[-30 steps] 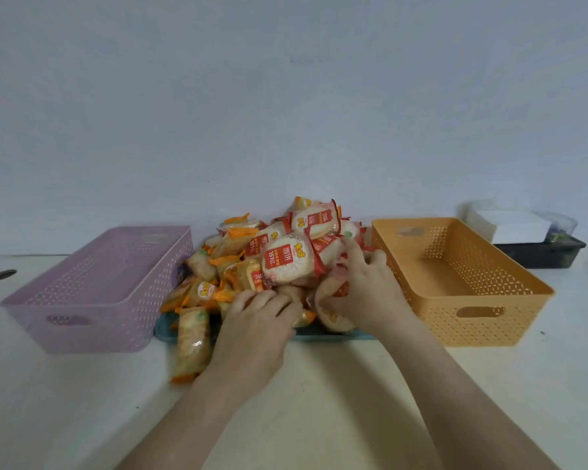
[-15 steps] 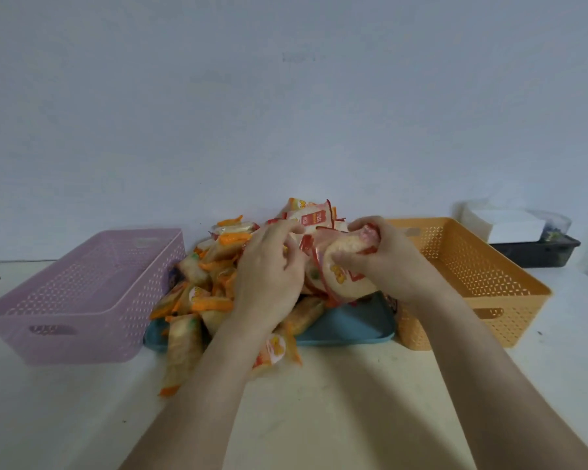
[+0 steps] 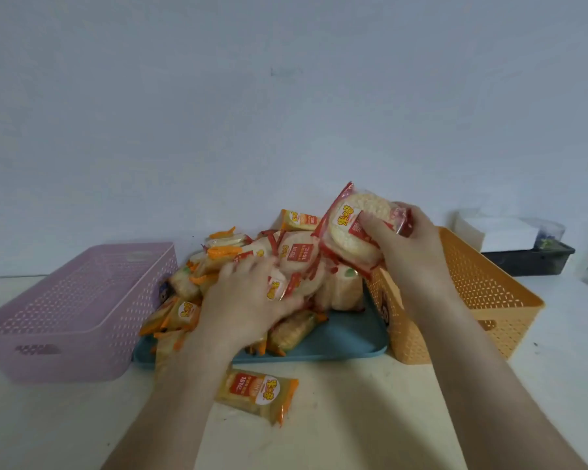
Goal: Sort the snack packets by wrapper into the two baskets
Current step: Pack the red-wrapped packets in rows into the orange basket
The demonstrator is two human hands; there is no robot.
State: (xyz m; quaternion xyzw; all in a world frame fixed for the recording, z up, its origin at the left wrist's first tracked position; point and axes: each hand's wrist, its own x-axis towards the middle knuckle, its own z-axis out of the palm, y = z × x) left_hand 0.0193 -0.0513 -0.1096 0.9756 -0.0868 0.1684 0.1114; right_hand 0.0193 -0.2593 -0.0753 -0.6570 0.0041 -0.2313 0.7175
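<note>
Wall: plain pale grey-blue painted wall (image 3: 286,96), bare, evenly lit.
Table: cream-white flat table (image 3: 353,418), butts against the wall.
Far right: dark tray (image 3: 530,261) holding white box (image 3: 496,234).

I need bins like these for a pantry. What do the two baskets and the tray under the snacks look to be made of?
Purple basket and orange basket: probably moulded plastic, matte, with perforated lattice walls and cut-out handles. Blue tray: looks like smooth plastic with rounded corners and a low rim, though coated metal can't be excluded.
</note>
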